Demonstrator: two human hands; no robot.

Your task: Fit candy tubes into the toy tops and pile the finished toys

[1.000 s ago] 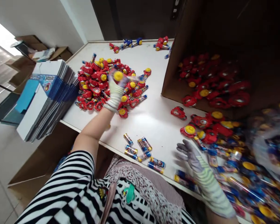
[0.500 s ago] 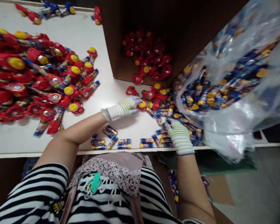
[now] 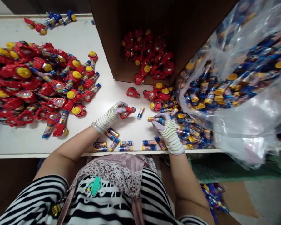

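Observation:
Both hands wear striped white gloves with grey fingertips. My left hand (image 3: pixel 118 113) is closed around a red toy (image 3: pixel 128 112) with a round body, above the white tabletop. A small blue-and-yellow tube (image 3: pixel 155 119) is pinched in my right hand (image 3: pixel 163 122), its yellow end pointing left. Between the hands lies a loose tube (image 3: pixel 140 113), apart from both. Close to my right hand spreads a heap of similar tubes (image 3: pixel 188 125). Several red toys (image 3: pixel 158 93) with yellow caps rest beyond it, by the box opening.
A brown cardboard box (image 3: pixel 110 53) lies open toward me with red toys inside. On the right, a clear plastic bag (image 3: pixel 236 122) spills tubes. A big pile of red toys (image 3: pixel 28 81) fills the left. Tubes (image 3: pixel 125 143) lie along the table's front edge.
My left hand has drawn back to the left with a red toy now in its grasp. My right hand has lifted a tube from the heap and moved slightly left.

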